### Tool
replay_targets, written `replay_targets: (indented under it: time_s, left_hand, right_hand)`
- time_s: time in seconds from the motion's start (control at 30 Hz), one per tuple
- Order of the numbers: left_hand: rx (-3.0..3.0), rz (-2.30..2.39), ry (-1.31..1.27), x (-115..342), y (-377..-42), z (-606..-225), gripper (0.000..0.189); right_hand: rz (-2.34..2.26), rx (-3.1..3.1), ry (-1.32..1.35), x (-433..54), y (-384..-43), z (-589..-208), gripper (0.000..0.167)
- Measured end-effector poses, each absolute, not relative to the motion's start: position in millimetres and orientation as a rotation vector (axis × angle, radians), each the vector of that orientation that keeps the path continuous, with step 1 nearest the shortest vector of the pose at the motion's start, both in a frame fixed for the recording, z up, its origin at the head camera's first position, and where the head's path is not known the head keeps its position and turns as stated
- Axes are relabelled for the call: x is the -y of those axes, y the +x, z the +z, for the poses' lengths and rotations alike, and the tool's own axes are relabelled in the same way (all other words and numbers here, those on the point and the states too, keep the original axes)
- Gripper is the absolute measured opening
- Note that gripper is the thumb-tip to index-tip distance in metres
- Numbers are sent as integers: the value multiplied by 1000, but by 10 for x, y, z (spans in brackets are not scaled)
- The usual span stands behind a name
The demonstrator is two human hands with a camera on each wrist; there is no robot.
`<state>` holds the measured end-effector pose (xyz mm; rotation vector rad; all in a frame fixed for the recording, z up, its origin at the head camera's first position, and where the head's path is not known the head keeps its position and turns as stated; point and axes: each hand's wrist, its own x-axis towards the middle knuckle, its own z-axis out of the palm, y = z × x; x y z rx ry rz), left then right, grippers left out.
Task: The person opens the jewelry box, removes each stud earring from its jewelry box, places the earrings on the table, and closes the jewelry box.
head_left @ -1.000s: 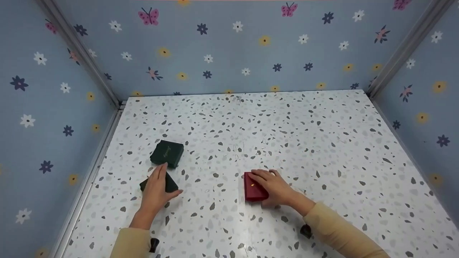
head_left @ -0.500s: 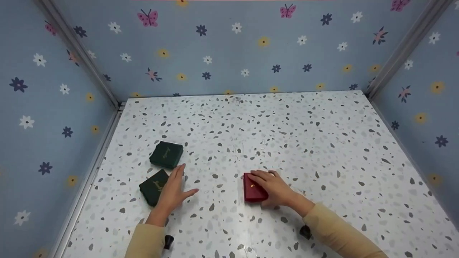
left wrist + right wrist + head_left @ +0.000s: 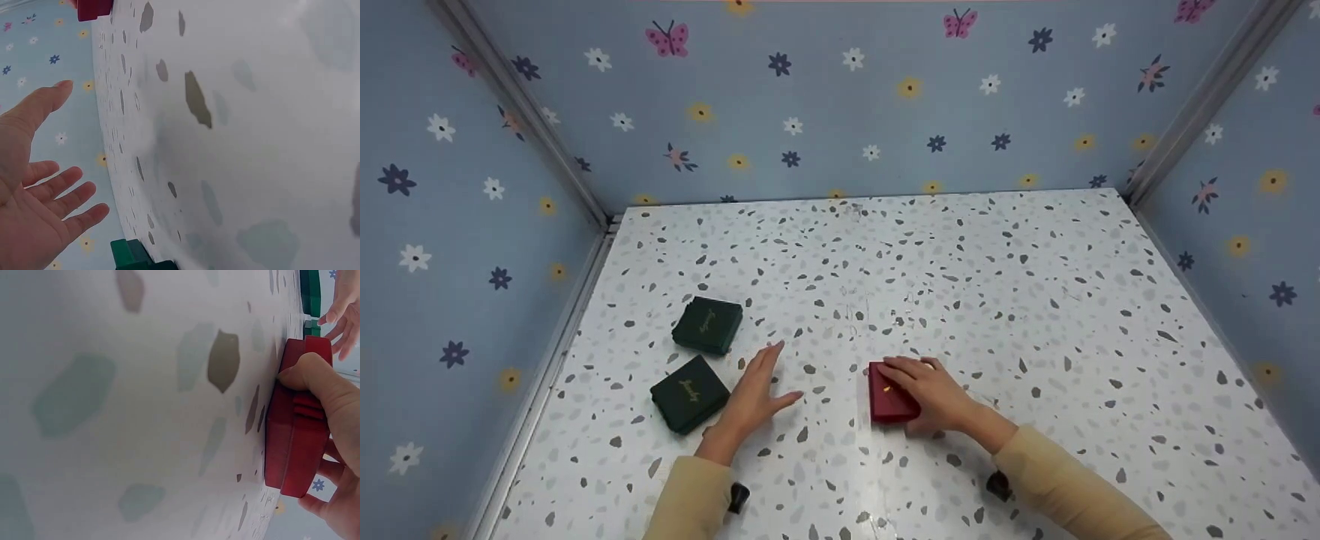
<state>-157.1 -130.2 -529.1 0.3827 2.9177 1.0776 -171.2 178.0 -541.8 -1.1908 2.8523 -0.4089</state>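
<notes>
Right hand (image 3: 941, 397) gripping red box (image 3: 885, 406), left hand (image 3: 751, 394) released

Right fingers had hold of the red box: thumb on one side next to a ribbed bow (image 3: 309, 405), other fingers over the lid and along another side. Box sat on the worktop (image 3: 997, 300) under those fingers, its left part poking out with a gold mark (image 3: 887, 388) showing. Left fingers were spread and released, thumb out toward the red box, well apart from it. Just left of the left palm: near green box (image 3: 690, 395), gold lettering. Farther out, left of the left fingertips: far green box (image 3: 708, 325), lettered too, close to the near one. Back from both sets of fingers: tan sleeves (image 3: 690, 495), a black piece (image 3: 738, 496) by each cuff. Well beyond the fingers: blue flowered wall (image 3: 840, 97).
</notes>
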Motion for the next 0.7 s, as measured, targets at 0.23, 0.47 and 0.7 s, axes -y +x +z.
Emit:
replay_targets:
  time_s: [0.23, 0.47, 0.7]
  left_hand:
    - [-2861, 1122, 435, 1183, -1597, -5335, 76]
    - [-2812, 1166, 487, 1071, -1587, -5382, 75]
    - [-2745, 1129, 525, 948, -1587, -5403, 75]
  right_hand:
    - [-415, -2848, -1189, -1775, -1711, -5418, 101]
    - [-420, -2846, -1181, -1775, -1707, -5410, 101]
    - [-420, -2837, -1142, -1770, -1709, -5414, 100]
